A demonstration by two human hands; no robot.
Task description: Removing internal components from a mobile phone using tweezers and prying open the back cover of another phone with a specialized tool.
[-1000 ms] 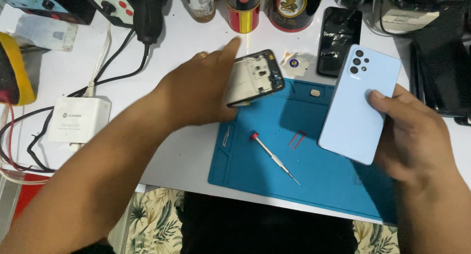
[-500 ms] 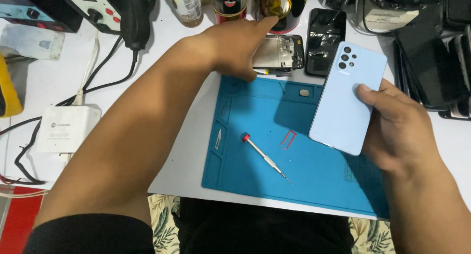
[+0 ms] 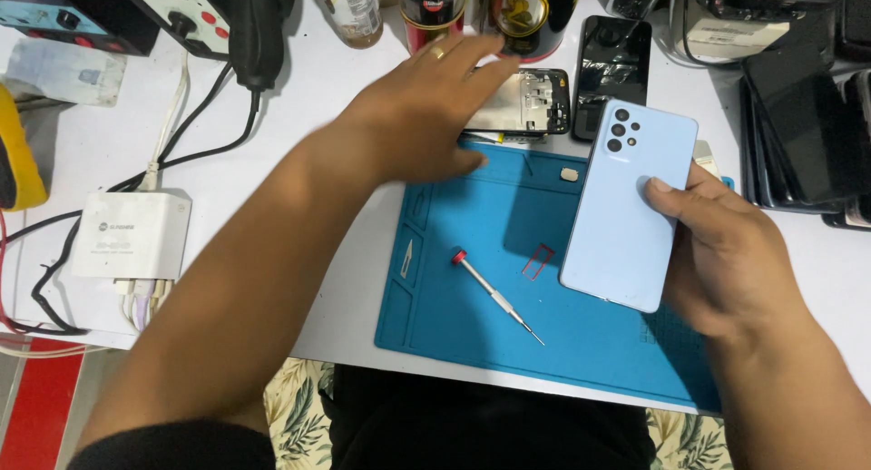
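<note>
My right hand (image 3: pixel 726 243) grips a light blue phone (image 3: pixel 626 207) by its right edge, back side up with the camera cluster at the top, held tilted over the blue work mat (image 3: pixel 472 216). My left hand (image 3: pixel 426 116) is stretched out flat with its fingers apart over the mat's far edge. Its fingertips cover the left end of a bare phone frame (image 3: pixel 535 102), which lies flat on the white table. On the mat lie a red-capped screwdriver (image 3: pixel 494 296), a red SIM tray (image 3: pixel 537 259) and a small pale part (image 3: pixel 570 173).
A black phone screen (image 3: pixel 612 71) lies beside the frame. Dark phones are stacked at the right (image 3: pixel 798 134). Cans and a bottle stand at the back (image 3: pixel 526 7). A white charger block (image 3: pixel 132 234) with cables sits at the left, a black tool handle (image 3: pixel 259 25) behind it.
My left hand carried the phone frame from the mat's corner to the table behind it and laid it down flat. The blue phone stayed in my right hand.
</note>
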